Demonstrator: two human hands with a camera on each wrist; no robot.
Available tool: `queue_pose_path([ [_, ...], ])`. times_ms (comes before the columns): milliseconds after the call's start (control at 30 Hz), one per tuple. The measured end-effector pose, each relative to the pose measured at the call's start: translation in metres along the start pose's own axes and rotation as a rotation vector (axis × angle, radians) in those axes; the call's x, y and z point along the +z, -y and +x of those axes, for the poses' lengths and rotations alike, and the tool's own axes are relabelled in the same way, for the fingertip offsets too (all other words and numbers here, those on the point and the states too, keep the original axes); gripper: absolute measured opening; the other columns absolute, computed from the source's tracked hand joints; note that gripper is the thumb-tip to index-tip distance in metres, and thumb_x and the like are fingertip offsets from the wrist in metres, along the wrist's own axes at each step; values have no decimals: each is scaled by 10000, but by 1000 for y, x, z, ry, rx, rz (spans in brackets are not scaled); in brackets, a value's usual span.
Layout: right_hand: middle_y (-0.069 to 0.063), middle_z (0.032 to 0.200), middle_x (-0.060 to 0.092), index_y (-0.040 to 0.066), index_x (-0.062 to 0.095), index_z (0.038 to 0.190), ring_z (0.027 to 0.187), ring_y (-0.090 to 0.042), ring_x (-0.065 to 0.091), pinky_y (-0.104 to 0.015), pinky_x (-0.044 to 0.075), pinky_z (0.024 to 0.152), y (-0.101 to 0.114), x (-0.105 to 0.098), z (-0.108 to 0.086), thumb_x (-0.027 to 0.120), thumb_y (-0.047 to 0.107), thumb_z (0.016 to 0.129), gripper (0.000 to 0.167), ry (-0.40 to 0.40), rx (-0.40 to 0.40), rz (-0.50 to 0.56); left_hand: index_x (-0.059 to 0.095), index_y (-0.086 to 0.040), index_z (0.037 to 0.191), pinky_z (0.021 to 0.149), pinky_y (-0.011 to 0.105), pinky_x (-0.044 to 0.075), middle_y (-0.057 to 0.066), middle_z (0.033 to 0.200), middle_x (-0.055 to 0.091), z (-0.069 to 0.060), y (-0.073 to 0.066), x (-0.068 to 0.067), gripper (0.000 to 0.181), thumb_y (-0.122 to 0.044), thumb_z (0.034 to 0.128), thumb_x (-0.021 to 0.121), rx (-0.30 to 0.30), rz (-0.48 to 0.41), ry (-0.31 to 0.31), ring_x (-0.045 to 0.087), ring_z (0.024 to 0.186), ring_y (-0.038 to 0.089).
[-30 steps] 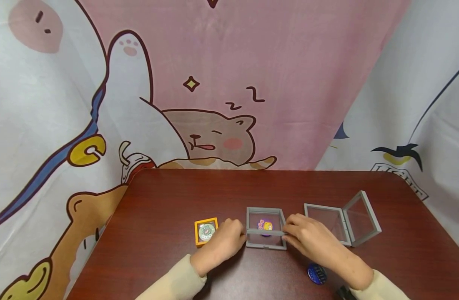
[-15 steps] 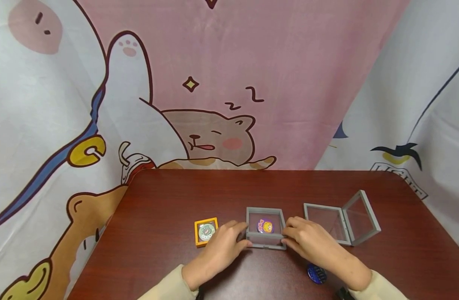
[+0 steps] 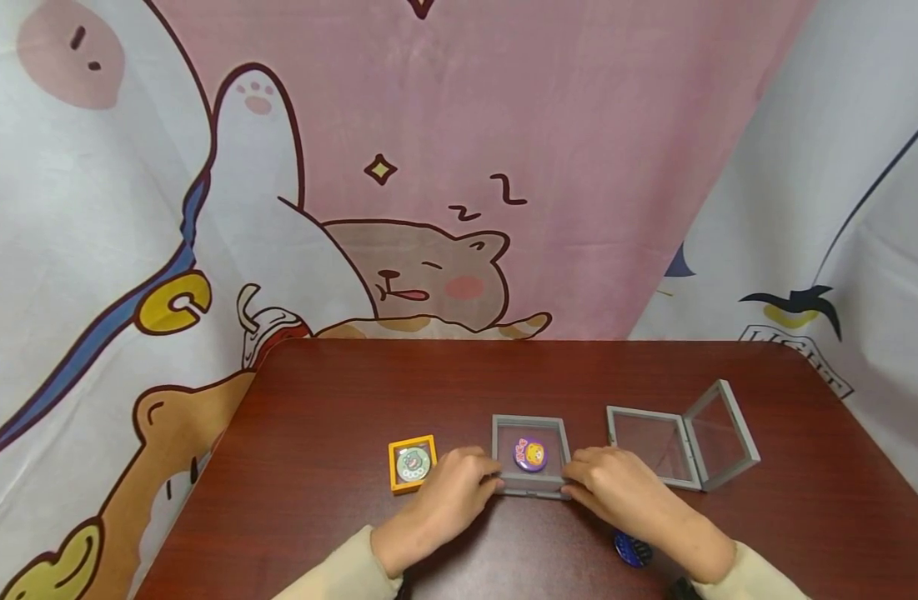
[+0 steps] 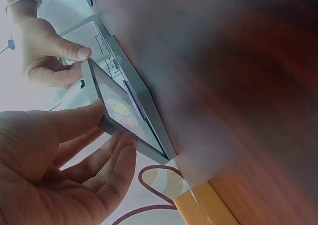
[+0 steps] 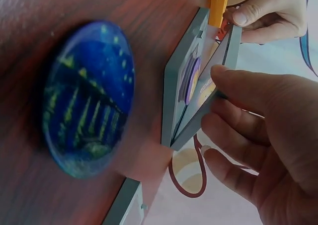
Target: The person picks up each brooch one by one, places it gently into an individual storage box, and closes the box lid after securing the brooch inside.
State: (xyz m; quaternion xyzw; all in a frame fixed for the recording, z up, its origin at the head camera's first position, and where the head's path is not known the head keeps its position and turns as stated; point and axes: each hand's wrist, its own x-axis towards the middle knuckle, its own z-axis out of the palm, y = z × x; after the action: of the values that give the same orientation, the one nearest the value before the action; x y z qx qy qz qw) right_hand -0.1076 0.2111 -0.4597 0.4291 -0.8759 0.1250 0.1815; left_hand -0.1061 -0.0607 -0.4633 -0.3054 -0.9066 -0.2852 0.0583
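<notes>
1. Fingers and thumb of the person's left hand (image 3: 454, 487) pinch the lid of a square grey plastic case (image 3: 529, 481) with clear panes, near its left corner.
2. Fingers and thumb of the right hand (image 3: 616, 483) pinch the same lid near its right corner.
3. The case rests on a dark red-brown wooden desk (image 3: 338, 400), about midway between the desk's left and right edges. Its lid is tilted: it meets the base along the side toward the desk's far edge and stands apart from it on the person's side.
4. A round purple badge (image 3: 530, 455) with a yellow figure lies inside the case, between lid and base.
5. Just beside the left hand, toward the desk's left edge, lies a small square yellow frame (image 3: 394, 471) holding a round pale green disc (image 3: 413, 463).
6. Toward the desk's right edge, beyond the right hand, lies a second grey plastic case (image 3: 740, 423), unfolded, one panel flat and the other raised at a slant.
7. A round, glossy blue badge (image 3: 631, 550) lies on the desk beside the right forearm, partly hidden by it in the head view.
8. Behind the desk's far edge hangs a pink and white cloth (image 3: 616, 125) with cartoon animals.
</notes>
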Motion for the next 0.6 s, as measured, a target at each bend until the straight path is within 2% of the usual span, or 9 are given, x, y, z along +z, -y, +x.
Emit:
queue_pose_path([
  [167, 118, 716, 551, 182, 656, 762, 627, -29, 537, -278, 463, 543, 2, 2, 0, 914, 141, 779, 261, 42, 16, 2, 818, -100, 897, 682, 177, 514, -58, 786, 680, 0, 0, 2, 47, -55, 887, 827, 28, 51, 34, 630, 755, 13],
  [400, 114, 707, 561, 193, 634, 736, 627, -52, 557, -293, 469, 545, 2, 5, -1, 908, 122, 778, 286, 67, 22, -6, 815, -130, 833, 637, 187, 495, -78, 731, 647, 1, -1, 4, 79, -67, 877, 833, 48, 111, 52, 631, 715, 26],
  [600, 125, 698, 553, 206, 619, 726, 624, -50, 564, -307, 469, 546, 2, 8, -2, 910, 129, 780, 306, 64, 12, 4, 795, -146, 767, 626, 193, 492, -83, 718, 656, 1, -1, 5, 139, -61, 872, 831, 40, 116, 70, 631, 699, 21],
])
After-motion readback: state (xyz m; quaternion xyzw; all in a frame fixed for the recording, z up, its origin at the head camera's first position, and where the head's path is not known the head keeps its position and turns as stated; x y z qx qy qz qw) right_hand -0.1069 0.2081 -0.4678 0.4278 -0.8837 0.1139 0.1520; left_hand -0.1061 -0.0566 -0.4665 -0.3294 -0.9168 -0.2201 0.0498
